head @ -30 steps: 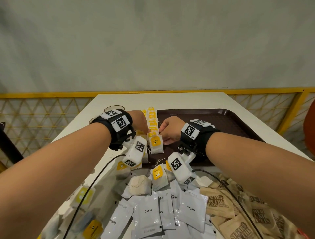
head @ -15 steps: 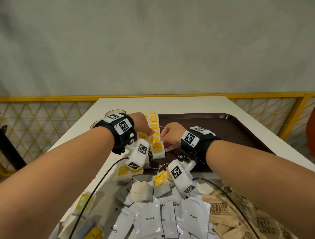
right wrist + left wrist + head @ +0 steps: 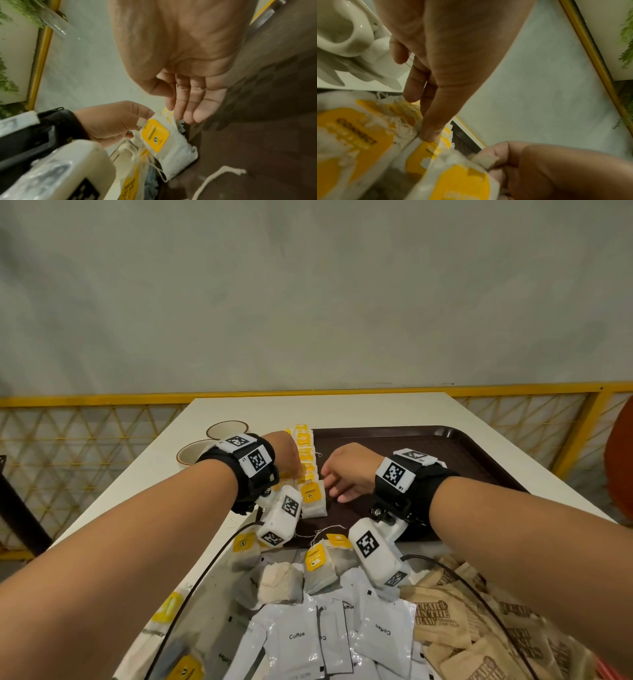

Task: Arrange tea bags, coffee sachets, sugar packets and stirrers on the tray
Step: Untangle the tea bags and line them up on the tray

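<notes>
Overlapping tea bags stand in a row along the left edge of the dark tray, each leaning on the one behind — an order that presumably keeps the yellow tags readable. The left hand reaches down onto this row, its fingertips pressing between bags while the thumb meets the top edge of the nearest tea bag; whether it truly pinches cannot be told. The right hand hovers just beside the row with straight, relaxed fingers, holding nothing. Coffee sachets, sugar packets and loose tea bags wait on the table — no stirrers are visible, and the left forearm hides part of the pile
</notes>
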Demonstrator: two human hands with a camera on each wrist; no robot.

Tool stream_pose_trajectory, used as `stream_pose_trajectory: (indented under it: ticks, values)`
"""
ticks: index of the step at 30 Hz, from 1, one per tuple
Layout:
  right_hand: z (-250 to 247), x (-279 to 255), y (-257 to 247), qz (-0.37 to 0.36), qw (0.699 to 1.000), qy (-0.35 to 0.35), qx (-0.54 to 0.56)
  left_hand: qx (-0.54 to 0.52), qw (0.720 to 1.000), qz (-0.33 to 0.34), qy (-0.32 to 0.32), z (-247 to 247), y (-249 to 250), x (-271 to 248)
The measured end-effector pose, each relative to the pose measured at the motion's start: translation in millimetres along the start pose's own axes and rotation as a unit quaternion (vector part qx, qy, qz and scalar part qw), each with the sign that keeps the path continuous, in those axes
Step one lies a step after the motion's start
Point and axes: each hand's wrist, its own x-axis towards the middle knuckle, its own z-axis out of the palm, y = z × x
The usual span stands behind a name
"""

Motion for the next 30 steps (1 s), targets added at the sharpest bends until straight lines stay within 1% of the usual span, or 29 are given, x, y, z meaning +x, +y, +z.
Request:
stream_pose_trajectory:
  ticks: [2, 4, 5, 7, 8, 10, 13, 15, 17, 19, 22, 25, 30]
  values:
    - [-1.9, -0.5, 4.9, -0.034, 0.998, 0.012, -0.053, -0.019, 1.0, 0.005, 0.016, -1.4, -4.2, -1.4]
    - [-1.9, -0.7, 10.0, -0.055, 0.993, -0.02, -0.1, -0.086, 0.995, 0.013, 0.039, -7.0, -10.3, -5.1]
    - [-1.1, -0.5, 12.3, -0.063, 0.991, -0.03, -0.112, -0.12, 0.992, 0.018, 0.039, -11.0, -12.7, -9.4]
    - [1.2, 1.5, 14.0, -0.076, 0.992, -0.024, -0.102, -0.146, 0.989, 0.02, -0.004, -18.2, -17.1, -19.0]
    - [2.4, 2.0, 13.7, -0.081, 0.993, -0.02, -0.086, -0.139, 0.99, 0.019, -0.028, -19.4, -19.1, -22.4]
    - [5.2, 3.8, 12.7, -0.087, 0.994, -0.021, -0.055, -0.117, 0.992, 0.03, -0.046, -17.2, -21.0, -24.3]
    - [6.8, 4.8, 12.3, -0.087, 0.995, -0.019, -0.044, -0.092, 0.994, 0.052, -0.036, -5.5, -18.0, -21.8]
    - [7.0, 4.7, 13.0, -0.083, 0.995, -0.007, -0.052, -0.088, 0.995, 0.05, -0.017, 0.4, -14.3, -18.6]
    - [5.6, 3.6, 14.2, -0.078, 0.994, 0.008, -0.07, -0.089, 0.995, 0.039, -0.003, 3.4, -12.0, -15.5]
    - [3.8, 3.3, 15.8, -0.077, 0.993, 0.005, -0.094, -0.092, 0.995, 0.029, 0.0, 5.1, -11.1, -11.7]
    - [5.0, 4.4, 17.2, -0.087, 0.984, -0.013, -0.152, -0.101, 0.994, 0.032, 0.001, 6.7, -9.3, -8.5]
    - [8.3, 6.2, 15.5, -0.106, 0.972, -0.014, -0.208, -0.103, 0.994, 0.036, 0.005, 8.2, -7.6, -6.1]
    - [12.6, 9.3, 14.0, -0.113, 0.963, -0.003, -0.244, -0.105, 0.993, 0.037, 0.026, 9.9, -7.8, -7.6]
